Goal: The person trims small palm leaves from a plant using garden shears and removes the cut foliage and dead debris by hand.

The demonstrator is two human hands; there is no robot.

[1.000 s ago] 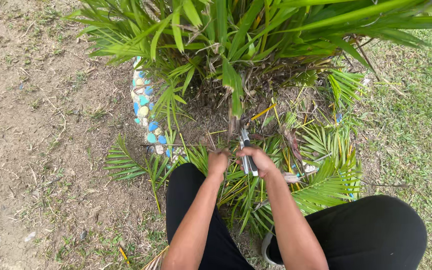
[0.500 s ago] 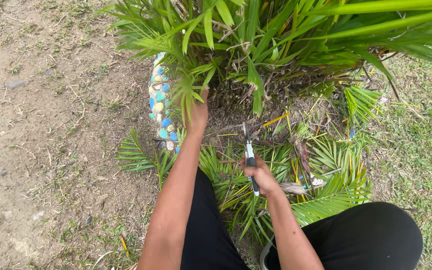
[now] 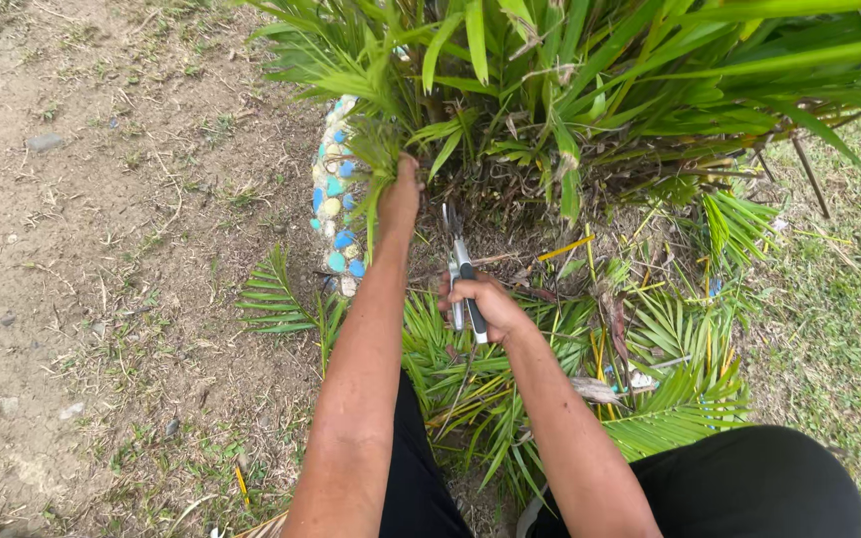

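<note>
1. Since the earlier frame, left hand point(image 3: 400, 196) sits further up among the leaves, now closed around a bunch of green fronds point(image 3: 376, 149) at upper centre; right hand point(image 3: 482, 304) has shifted little.
2. Left hand: clenched on the frond bunch, arm stretched straight up the frame from lower centre.
3. Right hand: wrapped around the handles of the pruning shears point(image 3: 460, 274), centre of frame; blades point up the frame toward the plant base. Whether the blades are parted cannot be told.
4. Key relation: the gripped fronds lie up and to the left of the shears' tip; the shears' long axis runs nearly vertical in the frame, roughly parallel with the left forearm. The left hand is the nearer to the fronds, holding them; the blades stand just beside that hand, apart from it.
5. Palm plant point(image 3: 600, 90): fills the upper right.
6. Cut fronds point(image 3: 670, 408): strewn on the ground, lower centre and right.
7. Shell-studded border point(image 3: 336, 214): blue and cream, left of the left hand.
8. Bare soil point(image 3: 102, 249): left half.
</note>
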